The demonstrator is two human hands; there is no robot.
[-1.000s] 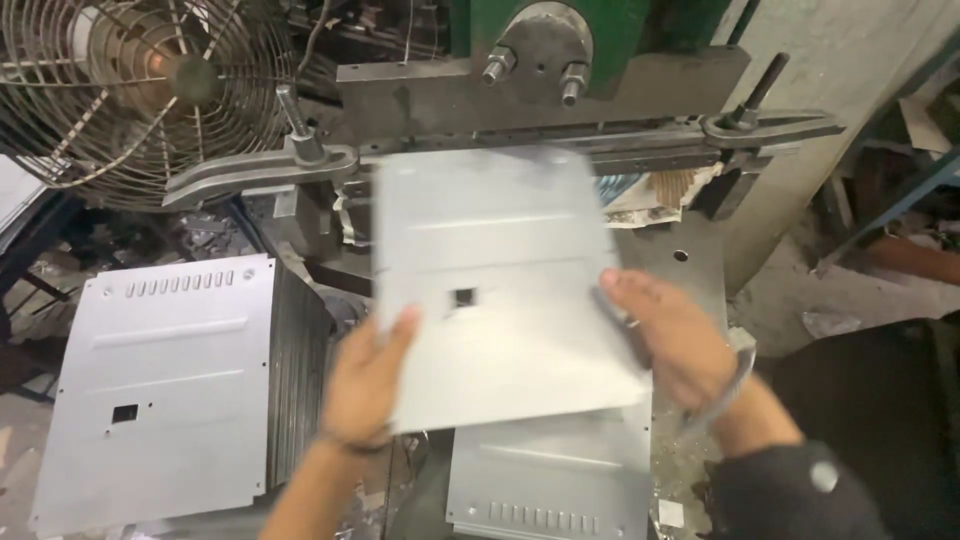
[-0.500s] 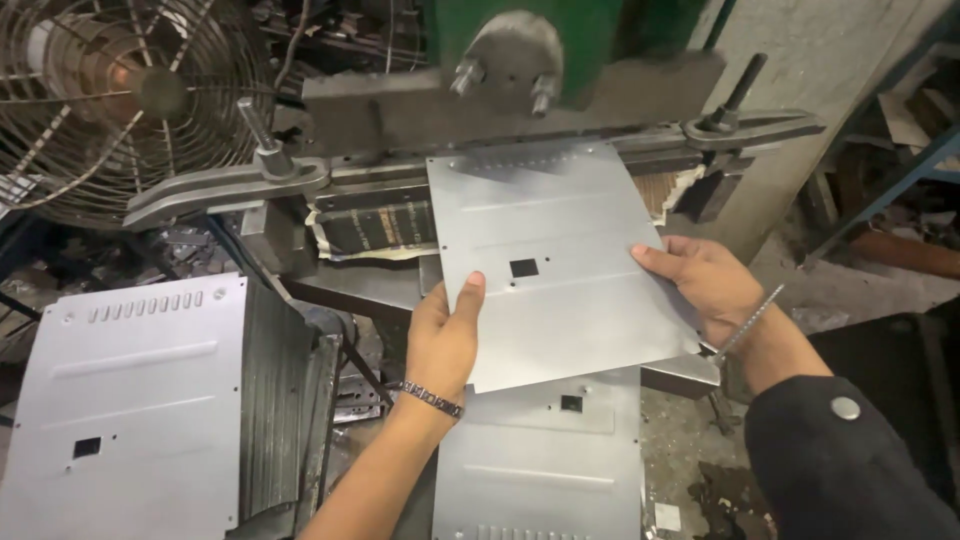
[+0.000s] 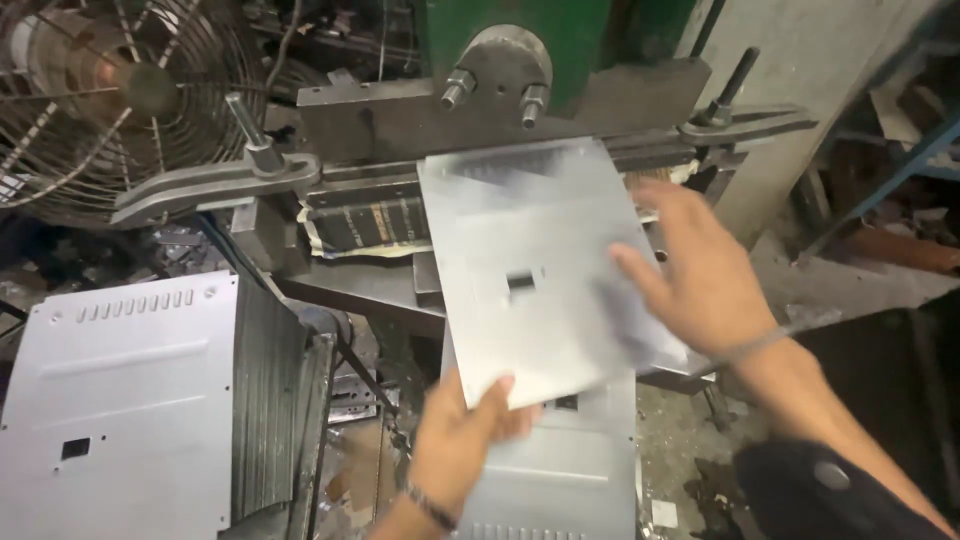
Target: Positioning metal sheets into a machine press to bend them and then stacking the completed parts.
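Left hand (image 3: 462, 440) grips the near left corner of a flat metal sheet (image 3: 530, 265) with a square cut-out; right hand (image 3: 700, 270) lies open, fingers spread, on the sheet's right edge; the sheet rests tilted, its far edge under the press head (image 3: 500, 100); a stack of similar panels (image 3: 120, 400) stands at left; a wire-guarded fan (image 3: 110, 90) sits at upper left; another panel (image 3: 560, 470) lies below the sheet.

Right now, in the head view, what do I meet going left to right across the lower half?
Stack of vented metal panels → left hand gripping the near corner of the metal sheet → right hand on the sheet's right edge.
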